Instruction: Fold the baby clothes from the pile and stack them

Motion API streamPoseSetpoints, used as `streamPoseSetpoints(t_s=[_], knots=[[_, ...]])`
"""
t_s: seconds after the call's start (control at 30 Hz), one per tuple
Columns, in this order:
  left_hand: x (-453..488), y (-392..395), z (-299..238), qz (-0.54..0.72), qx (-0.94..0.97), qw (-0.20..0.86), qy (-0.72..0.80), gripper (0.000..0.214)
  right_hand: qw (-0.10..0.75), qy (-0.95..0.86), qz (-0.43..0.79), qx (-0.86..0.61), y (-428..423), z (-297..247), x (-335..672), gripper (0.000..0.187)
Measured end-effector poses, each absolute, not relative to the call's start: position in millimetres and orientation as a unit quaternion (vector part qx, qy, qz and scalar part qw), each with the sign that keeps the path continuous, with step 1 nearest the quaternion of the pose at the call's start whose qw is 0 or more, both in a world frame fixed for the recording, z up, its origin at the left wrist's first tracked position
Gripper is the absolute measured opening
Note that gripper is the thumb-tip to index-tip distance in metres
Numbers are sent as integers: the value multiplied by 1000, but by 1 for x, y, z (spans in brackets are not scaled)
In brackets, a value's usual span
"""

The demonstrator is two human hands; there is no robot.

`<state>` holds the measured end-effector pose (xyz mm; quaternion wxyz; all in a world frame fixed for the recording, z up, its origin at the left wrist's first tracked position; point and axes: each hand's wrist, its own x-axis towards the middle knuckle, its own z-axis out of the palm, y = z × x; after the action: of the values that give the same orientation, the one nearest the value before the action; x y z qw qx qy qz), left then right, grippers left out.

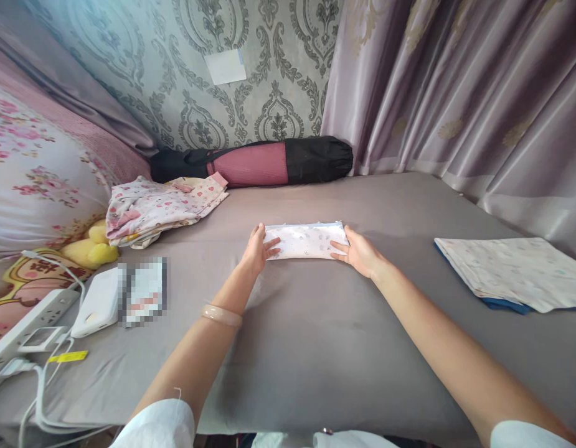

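Observation:
A white cloth (pixel 305 241) with a faint small print is folded into a narrow, flat bundle over the middle of the grey sheet. My left hand (pixel 258 249) grips its left end, thumb at the upper edge and fingers spread on the near face. At the opposite end my right hand (pixel 357 250) holds it in the same way. A bluish strip shows along the bundle's top edge. Whether the bundle rests on the sheet or is slightly above it, I cannot tell.
Folded printed cloths (pixel 516 270) lie at right on the grey sheet (pixel 316 348). A pile of printed clothes (pixel 161 205) sits at back left, before a rolled pink-and-black bag (pixel 250 163). At left are a white power bank (pixel 99 302), a power strip (pixel 35 323) and cables.

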<state>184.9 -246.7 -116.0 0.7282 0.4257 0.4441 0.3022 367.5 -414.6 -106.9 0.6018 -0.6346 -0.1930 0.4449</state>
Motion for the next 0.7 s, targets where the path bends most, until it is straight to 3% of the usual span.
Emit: streamPoseSetpoints(t_s=[0.17,0.27,0.43,0.57,0.7], knots=[[183,-244,-104,287,445,711,462,57,613,-147,443,-638,-413,-100,373,50],[181,-246,-107,319,508,660,453,50,591,-177,346,-707,-411,-105,371,53],[189,-254,-130,294,752,453,379,32,395,-461,93,-790,-396,-122,355,46],[206,-260,-144,243,901,248,259,36,225,-601,38,-766,-377,-130,336,51],[217,-261,-146,180,933,182,253,38,154,-616,23,-772,-361,-135,330,56]])
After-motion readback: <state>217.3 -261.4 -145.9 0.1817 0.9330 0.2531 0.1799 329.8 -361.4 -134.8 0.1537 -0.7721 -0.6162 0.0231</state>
